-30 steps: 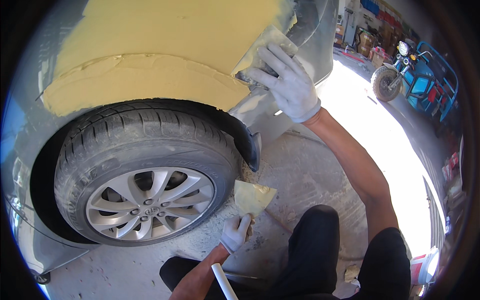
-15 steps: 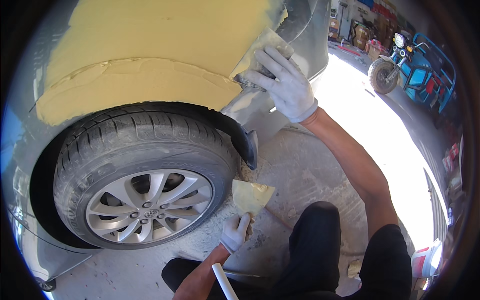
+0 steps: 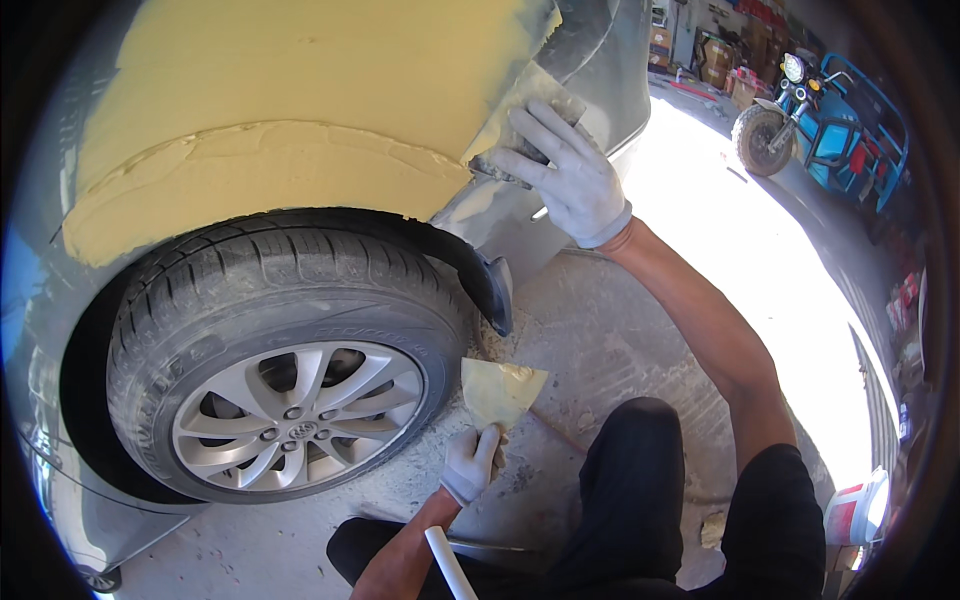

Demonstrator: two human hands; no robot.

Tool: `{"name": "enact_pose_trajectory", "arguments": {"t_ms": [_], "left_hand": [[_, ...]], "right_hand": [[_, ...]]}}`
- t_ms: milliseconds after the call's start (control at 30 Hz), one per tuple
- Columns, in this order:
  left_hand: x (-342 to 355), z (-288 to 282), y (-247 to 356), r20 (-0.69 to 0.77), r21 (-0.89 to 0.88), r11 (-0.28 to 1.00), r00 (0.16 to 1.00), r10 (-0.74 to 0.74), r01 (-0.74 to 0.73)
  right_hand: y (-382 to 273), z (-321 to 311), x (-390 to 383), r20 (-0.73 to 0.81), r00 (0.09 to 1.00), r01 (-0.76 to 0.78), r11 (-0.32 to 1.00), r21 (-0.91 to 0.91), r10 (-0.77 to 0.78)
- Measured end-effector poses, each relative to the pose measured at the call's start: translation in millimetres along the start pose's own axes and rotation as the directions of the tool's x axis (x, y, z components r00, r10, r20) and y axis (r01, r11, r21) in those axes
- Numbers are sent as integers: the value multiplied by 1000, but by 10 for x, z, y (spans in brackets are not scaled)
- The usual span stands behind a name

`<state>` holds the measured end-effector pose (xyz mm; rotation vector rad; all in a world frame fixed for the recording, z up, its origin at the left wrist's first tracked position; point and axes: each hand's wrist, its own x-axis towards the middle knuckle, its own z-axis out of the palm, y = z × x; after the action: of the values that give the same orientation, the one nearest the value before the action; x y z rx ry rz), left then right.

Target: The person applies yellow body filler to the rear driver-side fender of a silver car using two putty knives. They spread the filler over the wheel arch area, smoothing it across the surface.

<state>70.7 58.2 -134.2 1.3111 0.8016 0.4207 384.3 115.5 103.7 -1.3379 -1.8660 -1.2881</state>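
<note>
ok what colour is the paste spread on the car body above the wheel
The paste is a pale, mustard-like yellow; it shows in the head view.

Large raised lettering (image 3: 165,385) is moulded along the left of the tyre sidewall (image 3: 215,335), and a smaller row of characters (image 3: 375,335) is set at its upper right. A round emblem is borne by the wheel's centre cap (image 3: 302,431). Print on the white bucket's (image 3: 868,500) red label (image 3: 846,518) cannot be made out.
</note>
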Motion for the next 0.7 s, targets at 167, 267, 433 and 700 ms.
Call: {"name": "enact_pose_trajectory", "arguments": {"t_ms": [167,267,433,700], "left_hand": [[0,5,2,7,-10,1000,1000,-12,12],[0,3,1,8,-13,1000,1000,-16,16],[-2,3,10,10,-21,1000,1000,-11,11],[-20,24,65,3,-5,1000,1000,0,0]], "right_hand": [[-2,-15,-39,45,999,-12,1000,-23,13],[-7,-28,-54,65,998,-11,1000,0,11],[12,7,-132,99,995,-35,999,10,34],[-2,-163,-267,116,988,-94,995,-33,97]]}}
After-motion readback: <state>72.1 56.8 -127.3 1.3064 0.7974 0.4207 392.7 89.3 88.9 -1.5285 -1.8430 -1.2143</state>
